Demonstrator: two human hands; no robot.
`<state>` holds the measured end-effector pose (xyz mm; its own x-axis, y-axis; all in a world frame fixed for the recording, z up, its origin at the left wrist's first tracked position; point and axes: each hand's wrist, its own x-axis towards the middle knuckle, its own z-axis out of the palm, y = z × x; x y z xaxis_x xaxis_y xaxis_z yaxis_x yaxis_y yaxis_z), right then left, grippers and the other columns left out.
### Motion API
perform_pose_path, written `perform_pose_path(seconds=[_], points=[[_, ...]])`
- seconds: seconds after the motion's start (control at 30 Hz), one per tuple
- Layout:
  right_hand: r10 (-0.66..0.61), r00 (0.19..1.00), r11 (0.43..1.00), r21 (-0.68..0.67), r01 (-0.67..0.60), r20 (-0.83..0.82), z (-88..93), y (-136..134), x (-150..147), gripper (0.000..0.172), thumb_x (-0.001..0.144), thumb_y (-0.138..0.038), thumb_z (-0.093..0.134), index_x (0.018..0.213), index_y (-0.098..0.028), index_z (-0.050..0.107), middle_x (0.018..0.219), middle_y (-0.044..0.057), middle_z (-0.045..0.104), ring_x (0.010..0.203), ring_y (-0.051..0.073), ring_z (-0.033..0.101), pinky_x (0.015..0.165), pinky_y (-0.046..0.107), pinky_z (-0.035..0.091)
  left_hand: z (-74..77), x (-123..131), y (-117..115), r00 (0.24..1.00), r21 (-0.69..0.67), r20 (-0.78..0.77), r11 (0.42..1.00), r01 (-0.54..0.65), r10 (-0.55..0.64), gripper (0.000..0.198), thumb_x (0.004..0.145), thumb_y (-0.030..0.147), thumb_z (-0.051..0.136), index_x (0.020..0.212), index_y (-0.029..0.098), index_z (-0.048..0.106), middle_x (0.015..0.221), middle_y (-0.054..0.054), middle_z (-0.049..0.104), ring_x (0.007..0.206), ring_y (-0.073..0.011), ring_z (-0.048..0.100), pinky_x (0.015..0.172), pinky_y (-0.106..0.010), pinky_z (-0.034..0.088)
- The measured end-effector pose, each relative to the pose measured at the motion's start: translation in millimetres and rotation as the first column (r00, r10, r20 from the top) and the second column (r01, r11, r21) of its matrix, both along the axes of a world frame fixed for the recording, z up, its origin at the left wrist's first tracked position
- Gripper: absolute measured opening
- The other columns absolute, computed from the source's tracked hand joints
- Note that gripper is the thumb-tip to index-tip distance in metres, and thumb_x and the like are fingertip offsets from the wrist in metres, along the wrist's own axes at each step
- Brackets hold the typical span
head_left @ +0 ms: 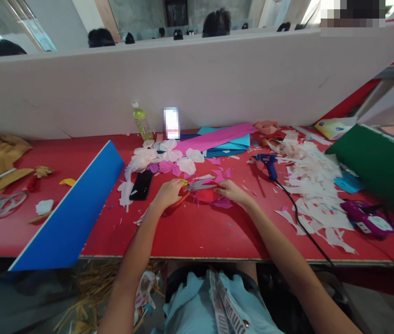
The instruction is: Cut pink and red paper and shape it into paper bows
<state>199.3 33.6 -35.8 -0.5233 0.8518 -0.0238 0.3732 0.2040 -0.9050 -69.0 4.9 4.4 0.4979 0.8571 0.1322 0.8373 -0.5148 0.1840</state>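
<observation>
Off-white partition along far edge of red-topped bench. Beyond it, grey concrete wall, dark opening, maybe a window, hard to read; bright glazing far left. Grey floor below, straw scattered.

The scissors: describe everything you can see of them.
The scissors have grey, metal-looking blades and red-orange handles, with a spot of yellow near the left hand, which grips them. They are held low and roughly level over the red table, blades pointing toward the right hand, with red paper beneath and against them. How far the blades are open cannot be told from this view.
</observation>
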Motion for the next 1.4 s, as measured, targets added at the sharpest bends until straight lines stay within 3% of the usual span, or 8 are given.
perform_pose_path(seconds=[0.43, 0.9, 1.27, 1.4], points=[[0.03, 0.998, 0.997, 0.066, -0.034, 0.064, 9.5, -2.3, -0.2, 0.025, 0.077, -0.033, 0.049, 0.059, -0.016, 0.048, 0.047, -0.004, 0.037, 0.041, 0.006, 0.035, 0.042, 0.02, 0.029, 1.1, -1.0, -0.1, 1.0, -0.008, 0.006, 1.0, -0.004, 0.004, 0.03, 0.084, 0.031, 0.053, 0.11, 0.017, 0.06, 0.114, -0.009, 0.064, 0.106, -0.0222, 0.058, 0.09, -0.031, 0.044], [0.058, 0.996, 0.998, 0.014, -0.059, 0.062, 11.3, -1.9, 2.7, 0.028, 0.075, -0.039, 0.051, 0.061, -0.015, 0.053, 0.048, -0.004, 0.043, 0.042, 0.007, 0.037, 0.042, 0.02, 0.029, -0.6, -2.3, 2.0, 0.999, -0.042, 0.053, 0.999, -0.002, 0.005, 0.026, 0.085, 0.032, 0.052, 0.104, 0.021, 0.065, 0.109, -0.006, 0.067, 0.102, -0.0202, 0.06, 0.087, -0.028, 0.045], [0.039, 0.994, 0.999, -0.005, -0.039, 0.105, 12.7, -2.6, 5.5, 0.03, 0.077, -0.04, 0.052, 0.06, -0.015, 0.053, 0.049, -0.002, 0.05, 0.041, 0.007, 0.037, 0.04, 0.021, 0.026, 4.1, -1.6, 1.0, 0.997, -0.087, 0.074, 0.996, -0.002, 0.008, 0.026, 0.084, 0.036, 0.05, 0.096, 0.021, 0.068, 0.096, -0.007, 0.07, 0.086, -0.0199, 0.063, 0.071, -0.024, 0.044], [0.038, 0.994, 0.999, -0.001, -0.038, 0.103, 13.3, -2.5, 6.0, 0.032, 0.077, -0.041, 0.052, 0.058, -0.015, 0.051, 0.048, -0.002, 0.049, 0.042, 0.007, 0.037, 0.041, 0.021, 0.026, 4.4, -1.1, 1.2, 0.996, -0.101, 0.092, 0.995, -0.007, 0.017, 0.026, 0.083, 0.035, 0.051, 0.097, 0.021, 0.068, 0.097, -0.007, 0.07, 0.087, -0.0202, 0.063, 0.072, -0.024, 0.044]])
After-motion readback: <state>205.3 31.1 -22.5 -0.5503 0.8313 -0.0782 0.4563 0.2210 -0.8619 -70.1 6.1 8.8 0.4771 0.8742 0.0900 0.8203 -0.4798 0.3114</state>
